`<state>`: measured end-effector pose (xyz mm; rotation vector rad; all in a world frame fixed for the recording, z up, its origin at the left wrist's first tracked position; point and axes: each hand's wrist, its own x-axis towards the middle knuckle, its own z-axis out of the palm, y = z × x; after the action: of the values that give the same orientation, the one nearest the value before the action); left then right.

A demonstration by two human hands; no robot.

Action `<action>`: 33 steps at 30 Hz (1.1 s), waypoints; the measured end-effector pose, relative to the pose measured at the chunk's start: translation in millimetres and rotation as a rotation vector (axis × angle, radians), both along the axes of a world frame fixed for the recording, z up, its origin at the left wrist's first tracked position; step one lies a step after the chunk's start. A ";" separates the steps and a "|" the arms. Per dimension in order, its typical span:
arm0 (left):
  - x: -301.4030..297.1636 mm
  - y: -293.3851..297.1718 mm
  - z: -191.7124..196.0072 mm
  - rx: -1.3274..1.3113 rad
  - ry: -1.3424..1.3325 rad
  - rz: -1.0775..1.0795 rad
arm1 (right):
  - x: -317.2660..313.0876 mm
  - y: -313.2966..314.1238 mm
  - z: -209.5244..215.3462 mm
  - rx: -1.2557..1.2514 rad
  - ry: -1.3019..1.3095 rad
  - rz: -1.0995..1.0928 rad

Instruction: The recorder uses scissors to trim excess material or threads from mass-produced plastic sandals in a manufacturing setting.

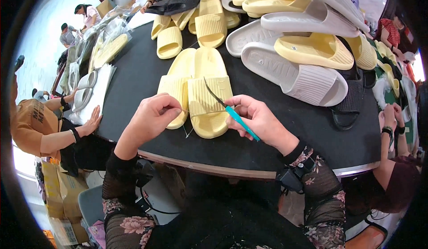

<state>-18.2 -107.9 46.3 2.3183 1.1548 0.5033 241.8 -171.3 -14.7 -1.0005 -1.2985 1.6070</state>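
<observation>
A pair of pale yellow slide sandals [208, 96] lies side by side on the black tabletop in front of me, toes toward me. My right hand [254, 119] is closed round the teal handle of a slim tool [240, 122] with a dark, thin, curved tip. That tip lies over the ribbed strap of the right sandal. My left hand [154, 117] is at the left sandal's strap, thumb and fingertips pinched together. A fine strand seems to run from those fingertips, too thin to make out. Another pale thread [187, 132] shows between the sandals' toes.
Piled at the far side are yellow slides [211, 24], grey slides [294, 73] and black slides [350, 97]. On the left, a person's hand [92, 122] rests by white sheets [100, 86]. Another person's hands [392, 115] are at the right. The table's front edge [214, 171] runs close to me.
</observation>
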 end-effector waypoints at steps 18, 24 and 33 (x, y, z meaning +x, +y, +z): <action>4.5 -27.5 -31.6 0.073 -0.344 0.282 | -13.1 -10.2 -13.2 -0.352 0.242 0.459; 8.2 -33.3 -34.4 0.007 -0.380 0.292 | -11.2 -9.5 -15.1 -0.383 0.284 0.484; 3.3 -33.8 -37.3 0.018 -0.452 0.331 | -11.0 -10.0 -8.3 -0.366 0.280 0.509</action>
<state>-14.9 -141.7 9.0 1.8877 1.3007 1.0953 230.8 -181.3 -23.0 -0.6388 -1.1411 2.3446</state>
